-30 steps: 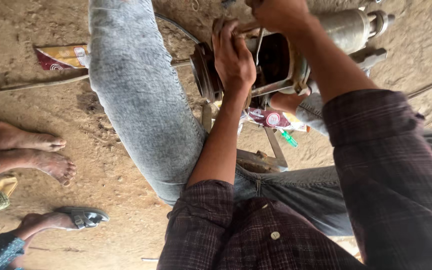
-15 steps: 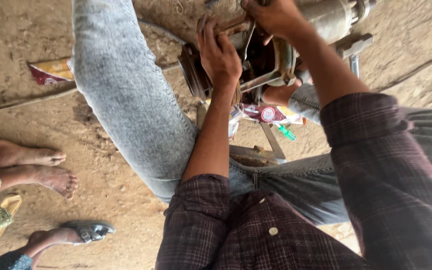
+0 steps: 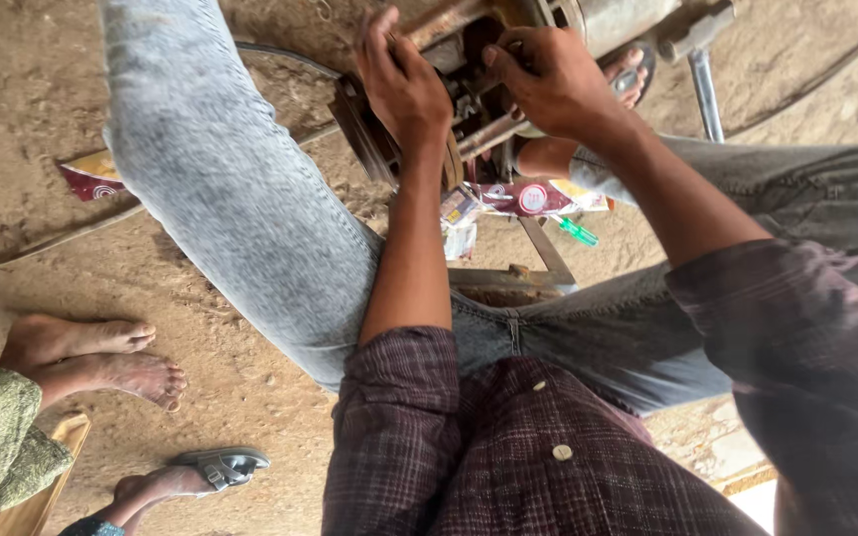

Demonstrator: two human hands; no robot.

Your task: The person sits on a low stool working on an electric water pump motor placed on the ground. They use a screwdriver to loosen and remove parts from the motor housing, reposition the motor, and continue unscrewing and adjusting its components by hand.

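On the motor (image 3: 508, 60), hands closer together.

We wear a dark maroon plaid button-up shirt (image 3: 538, 476) with pale round buttons, sleeves rolled above the elbows, and faded light-grey denim jeans (image 3: 240, 218).

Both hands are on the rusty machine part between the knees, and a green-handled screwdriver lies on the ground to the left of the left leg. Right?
Not quite. In the head view the left hand and right hand are on the machine part, but the green-handled screwdriver lies between the legs, just below the machine, not left of the left leg.
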